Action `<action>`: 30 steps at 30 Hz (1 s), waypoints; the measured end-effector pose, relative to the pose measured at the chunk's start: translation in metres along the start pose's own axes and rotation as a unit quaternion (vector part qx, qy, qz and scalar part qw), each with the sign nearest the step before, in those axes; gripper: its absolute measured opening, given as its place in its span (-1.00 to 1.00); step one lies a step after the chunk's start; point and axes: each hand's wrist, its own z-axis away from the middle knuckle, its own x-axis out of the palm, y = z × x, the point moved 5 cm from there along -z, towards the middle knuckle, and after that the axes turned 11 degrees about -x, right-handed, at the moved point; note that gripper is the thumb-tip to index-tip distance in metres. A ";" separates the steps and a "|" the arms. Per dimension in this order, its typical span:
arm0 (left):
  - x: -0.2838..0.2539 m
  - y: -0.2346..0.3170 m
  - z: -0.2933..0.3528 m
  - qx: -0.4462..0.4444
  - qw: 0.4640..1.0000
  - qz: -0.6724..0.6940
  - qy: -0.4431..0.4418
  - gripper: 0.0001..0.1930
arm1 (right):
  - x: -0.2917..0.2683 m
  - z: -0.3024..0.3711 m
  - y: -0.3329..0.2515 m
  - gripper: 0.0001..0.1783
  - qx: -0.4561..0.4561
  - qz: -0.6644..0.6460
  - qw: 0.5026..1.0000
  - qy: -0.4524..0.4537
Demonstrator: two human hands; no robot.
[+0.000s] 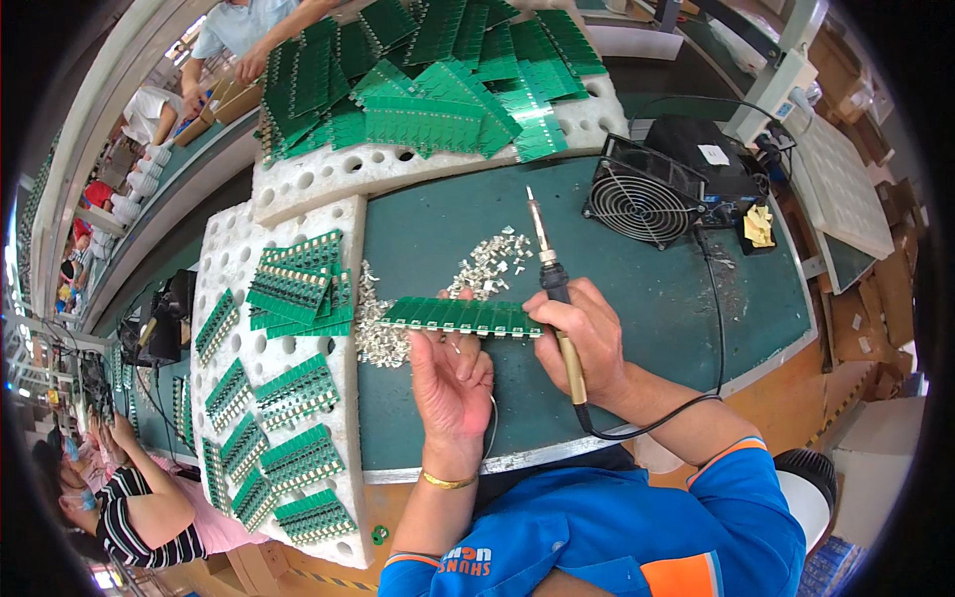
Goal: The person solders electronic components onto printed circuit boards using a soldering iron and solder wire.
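A long green circuit board strip (463,315) is held level above the bench, small pale parts along its near edge. My left hand (453,388) is closed on it from below, thumb at the near edge and a fingertip showing beyond the far edge. In my right hand (589,338) is a soldering iron (570,363), its metal tip pointing up and away from me. Fingers of that hand also touch the strip's right end. Small white connectors (492,261) lie in a loose heap behind the strip, and more connectors (381,338) are piled at its left.
Many green boards (428,109) are heaped on a white foam block (298,184) at the back. Boards with parts fitted (298,388) lie on another foam sheet (343,214) at left. A black fan (642,194) stands back right, near a yellow sponge (758,227). The iron's cord (647,430) loops rightward. Co-workers sit at left.
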 end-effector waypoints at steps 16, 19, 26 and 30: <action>0.000 -0.003 0.001 -0.015 1.000 -0.007 -0.017 -0.39 | -0.002 -0.003 -0.002 -0.51 0.012 0.003 1.000 -0.009; 0.000 -0.003 0.000 -0.016 1.000 -0.008 -0.015 -0.40 | -0.001 -0.004 -0.002 -0.50 0.010 0.003 1.000 -0.006; 0.001 -0.004 0.000 -0.016 1.000 -0.016 -0.005 -0.43 | 0.000 -0.001 0.000 -0.48 0.006 0.008 1.000 0.003; -0.001 -0.005 0.000 -0.013 1.000 -0.021 -0.005 -0.42 | -0.001 0.002 0.001 -0.56 0.008 0.021 1.000 -0.018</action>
